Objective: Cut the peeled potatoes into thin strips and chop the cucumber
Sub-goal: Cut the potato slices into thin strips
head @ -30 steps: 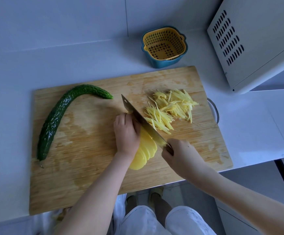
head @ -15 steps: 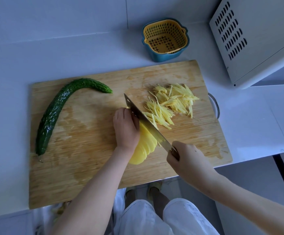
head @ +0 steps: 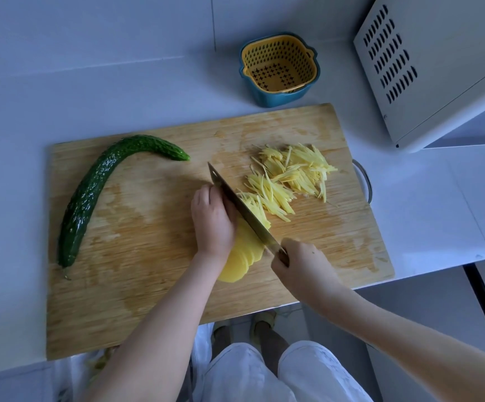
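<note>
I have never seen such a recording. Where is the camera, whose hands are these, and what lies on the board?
There is no machine here: a person works with two bare hands. The single camera sits on the person's head and looks forward and down, so you see both arms from above. On the white counter lies a wooden cutting board. The right hand grips the handle of a knife, whose blade is set across a fanned row of potato slices. The left hand, fingers curled, holds those slices down beside the blade. Right of the blade lies a heap of thin potato strips. A whole cucumber lies on the board's left side. Behind the board stand a yellow strainer basket in a blue bowl and a white vented appliance.
</note>
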Demonstrator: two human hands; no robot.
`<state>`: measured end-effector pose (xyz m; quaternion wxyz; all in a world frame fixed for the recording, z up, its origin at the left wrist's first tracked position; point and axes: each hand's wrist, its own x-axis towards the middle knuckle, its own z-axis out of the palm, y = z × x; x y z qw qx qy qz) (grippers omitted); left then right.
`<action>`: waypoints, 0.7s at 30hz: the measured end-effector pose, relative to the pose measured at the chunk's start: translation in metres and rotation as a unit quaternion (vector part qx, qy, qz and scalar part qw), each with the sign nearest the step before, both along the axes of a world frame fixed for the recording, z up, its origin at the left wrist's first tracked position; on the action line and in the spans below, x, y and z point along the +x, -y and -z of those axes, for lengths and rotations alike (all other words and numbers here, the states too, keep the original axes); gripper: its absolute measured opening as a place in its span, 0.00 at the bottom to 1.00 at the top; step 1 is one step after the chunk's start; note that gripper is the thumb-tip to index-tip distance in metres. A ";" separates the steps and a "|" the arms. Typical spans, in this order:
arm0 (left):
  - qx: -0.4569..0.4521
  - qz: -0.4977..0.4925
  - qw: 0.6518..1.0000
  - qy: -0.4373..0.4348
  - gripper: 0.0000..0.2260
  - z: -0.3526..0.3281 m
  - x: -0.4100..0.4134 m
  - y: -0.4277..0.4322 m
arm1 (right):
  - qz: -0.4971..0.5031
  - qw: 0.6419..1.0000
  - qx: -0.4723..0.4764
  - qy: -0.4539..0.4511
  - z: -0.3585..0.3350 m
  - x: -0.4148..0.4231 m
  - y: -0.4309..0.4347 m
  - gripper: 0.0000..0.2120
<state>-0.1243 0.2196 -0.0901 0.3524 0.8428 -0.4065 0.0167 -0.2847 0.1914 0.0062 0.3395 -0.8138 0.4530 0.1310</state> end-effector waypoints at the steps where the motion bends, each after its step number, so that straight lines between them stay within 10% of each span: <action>1: 0.003 -0.001 1.000 0.002 0.07 0.000 0.000 0.000 | 0.001 1.000 0.002 0.008 0.004 0.008 0.002 0.14; 21: -0.006 -0.007 1.000 -0.014 0.08 -0.001 0.001 0.000 | 0.011 1.000 -0.009 0.012 0.006 0.016 0.005 0.15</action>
